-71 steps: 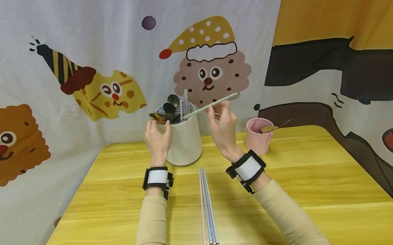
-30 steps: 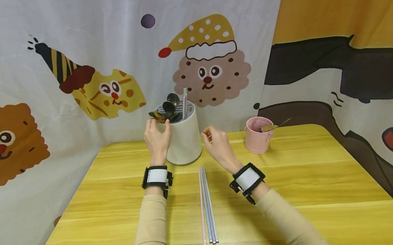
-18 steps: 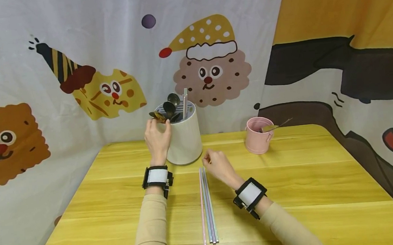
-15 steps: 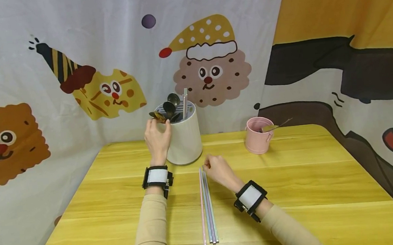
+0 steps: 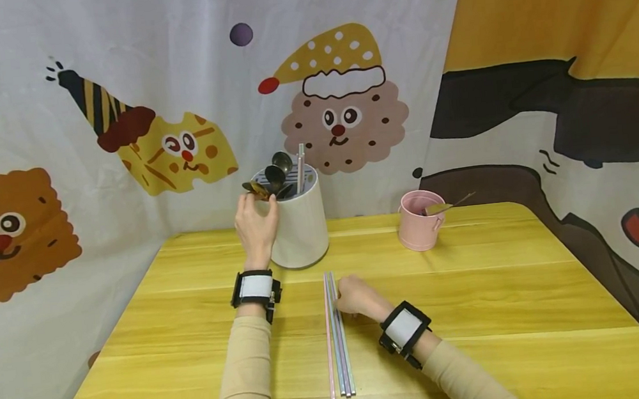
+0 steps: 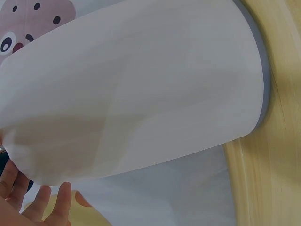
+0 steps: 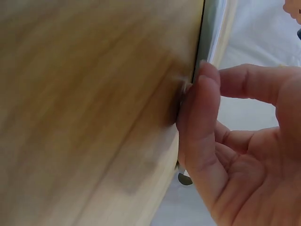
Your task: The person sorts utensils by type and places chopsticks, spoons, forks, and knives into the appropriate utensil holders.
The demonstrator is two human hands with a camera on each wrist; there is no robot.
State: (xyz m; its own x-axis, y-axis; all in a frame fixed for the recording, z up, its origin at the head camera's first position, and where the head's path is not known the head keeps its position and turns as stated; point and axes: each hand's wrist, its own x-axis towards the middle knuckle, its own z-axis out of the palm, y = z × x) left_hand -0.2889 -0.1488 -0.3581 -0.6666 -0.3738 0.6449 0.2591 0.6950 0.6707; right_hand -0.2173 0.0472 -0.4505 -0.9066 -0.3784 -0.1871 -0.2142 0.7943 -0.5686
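Note:
My left hand [image 5: 256, 228] holds the rim of a white utensil holder [image 5: 302, 233], thumb and fingers spread along its left side; the left wrist view shows the fingers [image 6: 61, 205] at the rim. Dark metal spoons [image 5: 275, 175] and several pale chopsticks [image 5: 301, 172] stand in the holder. On the table, several pink, blue, purple and green chopsticks [image 5: 343, 361] lie nearly side by side, pointing toward the holder. My right hand [image 5: 360, 298] is at their upper part, thumb and forefinger pinching the rightmost chopstick [image 7: 205, 52], seen edge-on in the right wrist view.
A small pink bucket [image 5: 417, 232] with a thin gold-coloured utensil [image 5: 438, 209] leaning in it stands at the back right. Behind the wooden table [image 5: 480, 312] hangs a cloth [image 5: 183, 39] printed with cartoon cookies and cheese.
The pale green chopstick my right hand held at the holder now stands in it. That hand has come down to the chopsticks on the table. The left hand stays at the rim.

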